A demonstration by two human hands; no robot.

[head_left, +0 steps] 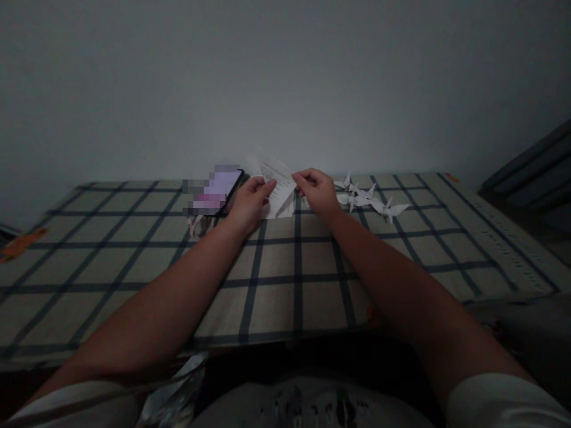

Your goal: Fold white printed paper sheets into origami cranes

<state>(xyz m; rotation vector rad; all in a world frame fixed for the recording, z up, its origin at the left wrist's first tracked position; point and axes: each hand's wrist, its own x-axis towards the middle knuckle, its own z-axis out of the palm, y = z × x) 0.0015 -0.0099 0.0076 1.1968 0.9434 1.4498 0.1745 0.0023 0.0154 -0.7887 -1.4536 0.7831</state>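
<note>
Between my two hands is a white sheet of paper (280,189) with lines of print, partly folded and raised off the cloth. My left hand (250,202) grips its left side, thumb on top. The fingertips of my right hand (316,189) pinch its right corner. Under it lies more white paper (285,212), whose lower edge shows; whether it is a separate sheet I cannot tell. Just right of my right hand sit several folded paper cranes (368,199), grouped close together.
A phone (218,191) with a lit, partly blurred screen leans left of my left hand, a pale cord or strap (196,226) below it. A checked tablecloth (156,261) covers the table, which meets a grey wall (285,83). Dark slatted furniture (535,172) stands at the right.
</note>
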